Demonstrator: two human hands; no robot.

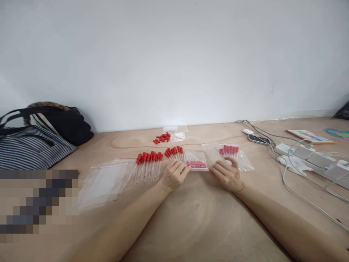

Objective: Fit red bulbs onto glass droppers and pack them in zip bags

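Observation:
A clear zip bag (195,158) holding several red-capped droppers lies between my hands, its zip edge towards me. My left hand (176,174) pinches the near left corner of that edge. At the near right corner, the thumb and fingers of my right hand (227,175) are closed on the bag. Just left of the bag is a small group of red-bulbed droppers (173,151), with a larger pile of droppers (148,163) farther left. Behind my right hand lies another filled zip bag (244,160), partly covered by the hand.
Flat, clear zip bags (105,182) are stacked on the left. Loose red bulbs (163,138) and thin clear tubes (178,137) lie near the wall. A striped bag (32,145) stands far left. A phone (258,139), cables and a power strip (313,160) are on the right.

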